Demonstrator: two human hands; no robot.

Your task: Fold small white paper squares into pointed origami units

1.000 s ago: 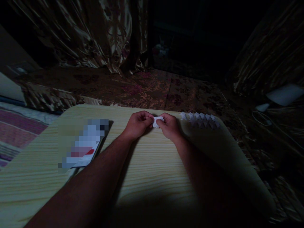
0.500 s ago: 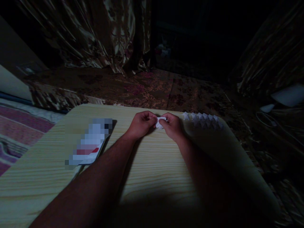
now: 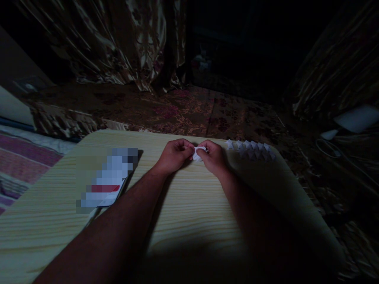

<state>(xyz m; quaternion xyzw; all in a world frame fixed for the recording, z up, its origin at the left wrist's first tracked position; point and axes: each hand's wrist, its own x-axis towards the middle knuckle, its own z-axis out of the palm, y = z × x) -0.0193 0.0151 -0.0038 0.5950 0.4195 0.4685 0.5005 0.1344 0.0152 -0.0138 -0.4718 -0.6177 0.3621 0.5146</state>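
My left hand and my right hand meet near the far edge of a pale wooden table. Both are closed, pinching a small white piece of paper between their fingertips. Just to the right of my right hand lies a row of several small folded white paper pieces, along the table's far right edge. A blurred flat white and red object rests on the table to the left of my left forearm.
The room is dim. Behind the table lies a dark floral carpet with shiny patterned curtains beyond. A striped rug is at the left. A white object with a cable sits on the floor at the right.
The view has shifted slightly. Both hands stay together on the small paper piece, with only small finger movements.
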